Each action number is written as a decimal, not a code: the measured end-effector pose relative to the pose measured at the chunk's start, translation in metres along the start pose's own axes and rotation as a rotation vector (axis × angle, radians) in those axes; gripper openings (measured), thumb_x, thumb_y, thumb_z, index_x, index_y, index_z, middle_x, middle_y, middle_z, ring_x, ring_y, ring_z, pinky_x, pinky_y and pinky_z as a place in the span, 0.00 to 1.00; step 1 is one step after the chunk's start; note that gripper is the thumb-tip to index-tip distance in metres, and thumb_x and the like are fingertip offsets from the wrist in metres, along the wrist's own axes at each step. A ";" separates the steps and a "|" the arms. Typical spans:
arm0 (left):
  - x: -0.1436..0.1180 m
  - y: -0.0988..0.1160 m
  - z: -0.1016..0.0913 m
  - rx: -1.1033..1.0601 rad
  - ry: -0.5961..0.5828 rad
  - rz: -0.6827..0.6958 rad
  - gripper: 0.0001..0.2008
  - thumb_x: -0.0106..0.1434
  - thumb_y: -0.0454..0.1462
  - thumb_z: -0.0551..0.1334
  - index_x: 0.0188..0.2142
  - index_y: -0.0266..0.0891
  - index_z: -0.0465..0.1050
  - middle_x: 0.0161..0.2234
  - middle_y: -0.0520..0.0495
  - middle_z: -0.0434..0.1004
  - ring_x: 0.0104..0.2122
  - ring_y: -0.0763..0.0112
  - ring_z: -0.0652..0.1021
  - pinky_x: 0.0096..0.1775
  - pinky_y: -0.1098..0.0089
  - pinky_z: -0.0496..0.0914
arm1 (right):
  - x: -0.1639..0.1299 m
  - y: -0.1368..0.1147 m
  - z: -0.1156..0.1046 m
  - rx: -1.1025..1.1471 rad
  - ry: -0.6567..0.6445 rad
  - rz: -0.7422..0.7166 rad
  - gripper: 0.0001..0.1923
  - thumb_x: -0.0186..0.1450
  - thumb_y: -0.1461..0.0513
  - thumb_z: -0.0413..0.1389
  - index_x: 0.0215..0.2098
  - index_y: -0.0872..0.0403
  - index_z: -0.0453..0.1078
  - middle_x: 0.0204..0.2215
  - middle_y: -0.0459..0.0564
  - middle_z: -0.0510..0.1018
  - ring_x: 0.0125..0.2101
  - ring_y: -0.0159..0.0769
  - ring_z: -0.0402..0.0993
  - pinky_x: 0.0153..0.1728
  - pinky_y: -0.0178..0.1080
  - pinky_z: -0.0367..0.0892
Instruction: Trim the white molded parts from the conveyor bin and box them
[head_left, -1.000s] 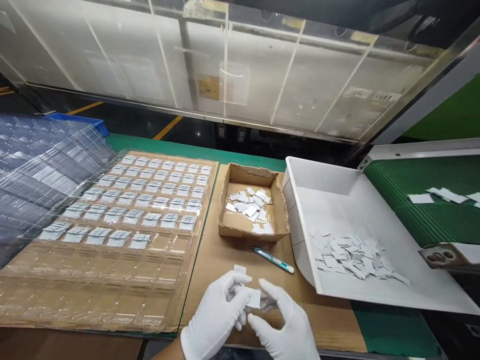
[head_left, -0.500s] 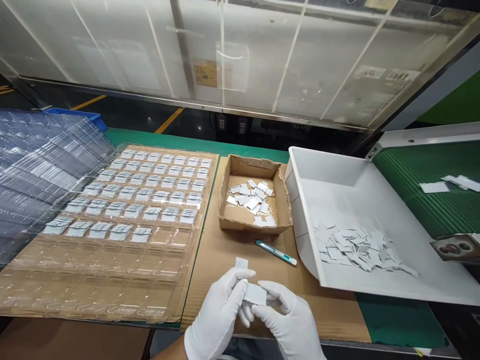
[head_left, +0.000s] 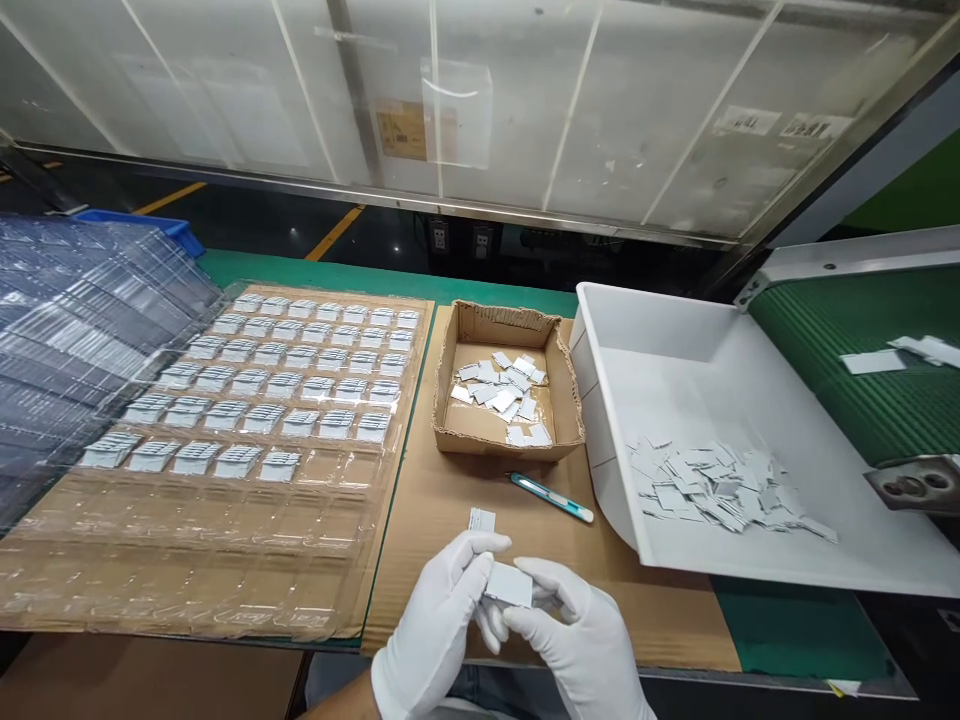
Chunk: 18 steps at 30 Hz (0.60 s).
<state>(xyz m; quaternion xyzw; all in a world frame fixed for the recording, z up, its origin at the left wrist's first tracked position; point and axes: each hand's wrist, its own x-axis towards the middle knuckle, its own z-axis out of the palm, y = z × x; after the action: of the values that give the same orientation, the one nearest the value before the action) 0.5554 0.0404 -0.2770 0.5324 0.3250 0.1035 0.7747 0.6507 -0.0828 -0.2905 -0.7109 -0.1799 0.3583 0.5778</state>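
Both of my hands wear white gloves. Between them is a small flat white rectangular piece (head_left: pixel 510 585). My left hand (head_left: pixel 439 610) pinches its left edge with thumb and fingers. At its right edge, the thumb and fingers of my right hand (head_left: pixel 577 630) are closed on it. Whether more pieces lie beneath it is hidden by the fingers. A small stack of similar pieces (head_left: pixel 481 520) shows just beyond my left fingertips, on the cardboard sheet (head_left: pixel 420 500). A teal utility knife (head_left: pixel 551 497) lies farther out on the same sheet.
On the left, a clear plastic tray (head_left: pixel 187 510) holds rows of stacked white pieces, beside piled clear trays (head_left: pixel 82 330). An open cardboard box (head_left: pixel 510 447) and a white bin (head_left: pixel 660 390) contain loose pieces. A green conveyor belt (head_left: pixel 847 310) carries several pieces at right.
The camera view has shifted slightly. My hands keep nearly the same pose, with the white piece still held between them.
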 end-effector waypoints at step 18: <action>0.005 -0.004 -0.002 0.028 0.014 -0.006 0.22 0.61 0.52 0.60 0.43 0.35 0.71 0.24 0.53 0.73 0.17 0.77 0.70 0.22 0.74 0.66 | 0.004 -0.006 0.001 -0.028 0.015 -0.044 0.14 0.51 0.65 0.66 0.37 0.52 0.79 0.29 0.44 0.84 0.29 0.35 0.80 0.34 0.29 0.73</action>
<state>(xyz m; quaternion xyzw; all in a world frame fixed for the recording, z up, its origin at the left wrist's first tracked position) 0.5570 0.0423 -0.2828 0.5415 0.3335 0.1004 0.7651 0.6534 -0.0778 -0.2864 -0.7175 -0.1962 0.3376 0.5769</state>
